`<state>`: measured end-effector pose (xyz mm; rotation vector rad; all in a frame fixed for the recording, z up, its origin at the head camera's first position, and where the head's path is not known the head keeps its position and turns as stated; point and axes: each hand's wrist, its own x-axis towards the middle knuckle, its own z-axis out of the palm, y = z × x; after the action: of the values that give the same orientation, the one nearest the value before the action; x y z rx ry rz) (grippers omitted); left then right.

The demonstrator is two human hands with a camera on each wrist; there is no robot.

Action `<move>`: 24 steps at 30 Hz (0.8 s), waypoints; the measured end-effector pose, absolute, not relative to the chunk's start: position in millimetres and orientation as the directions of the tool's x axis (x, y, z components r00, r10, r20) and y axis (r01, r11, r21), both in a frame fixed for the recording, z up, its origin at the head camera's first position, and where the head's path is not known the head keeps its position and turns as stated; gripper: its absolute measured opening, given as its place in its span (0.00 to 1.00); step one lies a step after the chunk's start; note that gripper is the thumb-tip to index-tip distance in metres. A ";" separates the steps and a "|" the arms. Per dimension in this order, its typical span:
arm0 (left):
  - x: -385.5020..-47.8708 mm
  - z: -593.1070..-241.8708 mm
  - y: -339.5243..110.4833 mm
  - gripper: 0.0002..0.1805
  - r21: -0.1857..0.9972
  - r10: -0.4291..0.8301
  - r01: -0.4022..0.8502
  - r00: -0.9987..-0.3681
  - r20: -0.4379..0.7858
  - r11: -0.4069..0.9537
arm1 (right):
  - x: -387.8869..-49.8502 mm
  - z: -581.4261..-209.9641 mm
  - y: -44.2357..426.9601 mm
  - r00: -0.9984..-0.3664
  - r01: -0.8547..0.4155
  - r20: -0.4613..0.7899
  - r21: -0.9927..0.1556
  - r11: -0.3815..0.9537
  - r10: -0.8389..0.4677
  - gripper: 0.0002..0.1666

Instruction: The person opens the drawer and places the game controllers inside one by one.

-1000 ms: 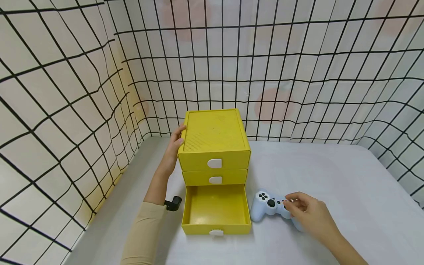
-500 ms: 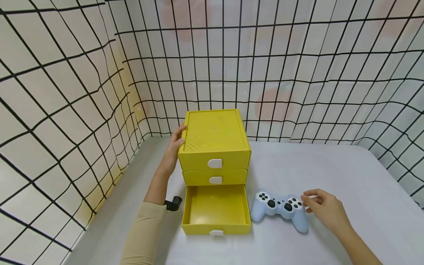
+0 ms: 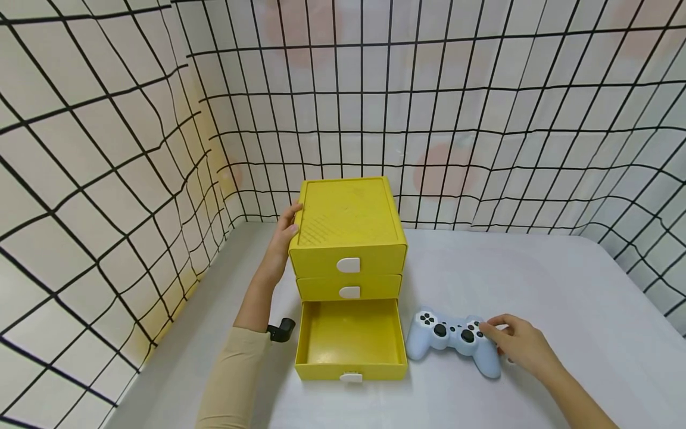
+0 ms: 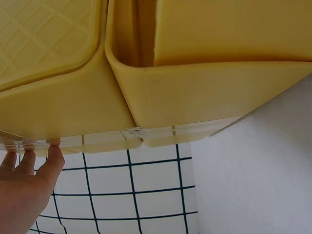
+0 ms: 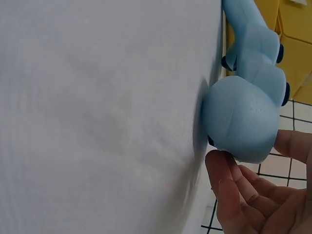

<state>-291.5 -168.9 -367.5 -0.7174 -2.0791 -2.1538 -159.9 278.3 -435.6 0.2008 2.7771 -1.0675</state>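
A yellow drawer unit (image 3: 348, 211) stands on the table, with its bottom drawer (image 3: 318, 372) pulled out and nothing lying inside. My left hand (image 3: 278, 243) rests against the unit's left side; in the left wrist view the fingertips (image 4: 56, 155) touch its side wall. To the right of the drawer lies a light blue game controller (image 3: 454, 339), buttons up. My right hand (image 3: 524, 347) pinches the controller's right end, thumb on top near the buttons. In the right wrist view, the other fingers (image 5: 219, 168) curl at the lower edge of the controller (image 5: 241, 119).
The white-covered table (image 3: 536, 274) extends on both sides of the unit. White panels with a black grid (image 3: 439, 119) enclose the back and sides. A black device (image 3: 281, 329) sits at the left wrist. Two upper drawers with white handles (image 3: 349, 265) are closed.
My right hand drew back rightward off the controller, then came back to its right end and now pinches it. My left hand, the drawer unit and the controller stay in place.
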 end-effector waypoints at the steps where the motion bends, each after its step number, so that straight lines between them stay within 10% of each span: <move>1: -291.6 -367.8 -168.8 0.32 0.929 0.268 0.359 -0.890 0.369 -0.085 | -160.6 -436.8 277.6 -0.977 0.185 -0.203 -0.653 0.735 0.065 0.37; 24: -291.2 -368.2 -170.3 0.32 0.925 0.279 0.371 -0.883 0.378 -0.080 | -167.2 -442.6 264.9 -0.958 0.229 -0.285 -0.698 0.679 0.030 0.49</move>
<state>-291.2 -170.3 -368.2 -0.7387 -2.0850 -2.1366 -167.2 264.9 -442.6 0.2076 2.6429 -1.1489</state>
